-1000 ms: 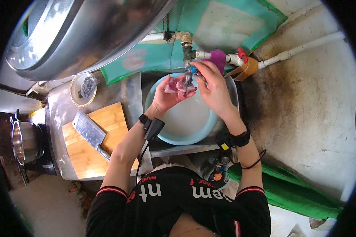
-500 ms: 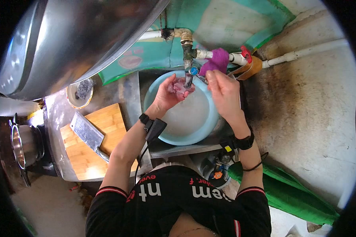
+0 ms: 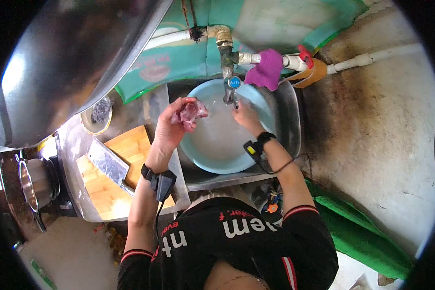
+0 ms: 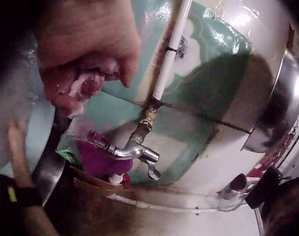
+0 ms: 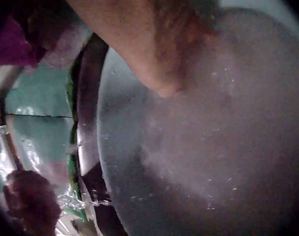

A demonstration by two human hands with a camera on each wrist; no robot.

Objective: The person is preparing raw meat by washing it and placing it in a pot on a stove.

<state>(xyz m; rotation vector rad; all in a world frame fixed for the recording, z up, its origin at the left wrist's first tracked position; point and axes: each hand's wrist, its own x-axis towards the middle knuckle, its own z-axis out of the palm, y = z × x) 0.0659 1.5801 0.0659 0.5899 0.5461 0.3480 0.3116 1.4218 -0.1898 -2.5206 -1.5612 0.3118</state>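
My left hand [image 3: 166, 126] grips a piece of raw meat [image 3: 189, 115], pink with whitish parts, over the left rim of a light blue basin [image 3: 268, 108]. In the left wrist view the meat [image 4: 85, 84] shows beneath the curled fingers. Cloudy whitish water [image 3: 220, 140] fills the basin. My right hand [image 3: 247, 117] is down inside the basin at the water, just below and right of the faucet [image 3: 228, 95]. The right wrist view has the right hand [image 5: 159, 59] low over the cloudy water, its fingertips hidden, so I cannot tell how they lie.
The basin stands in a metal sink [image 3: 292, 130]. On the left counter, a cleaver [image 3: 108, 159] lies on a wooden cutting board [image 3: 99, 191], near a bowl [image 3: 88, 121] with a grey scrubber. A purple cloth [image 3: 268, 70] hangs on the pipe; a large metal vessel [image 3: 67, 63] looms upper left.
My left hand has carried the meat from under the faucet leftward to the basin's rim. My right hand has left the faucet handle and come down into the basin.
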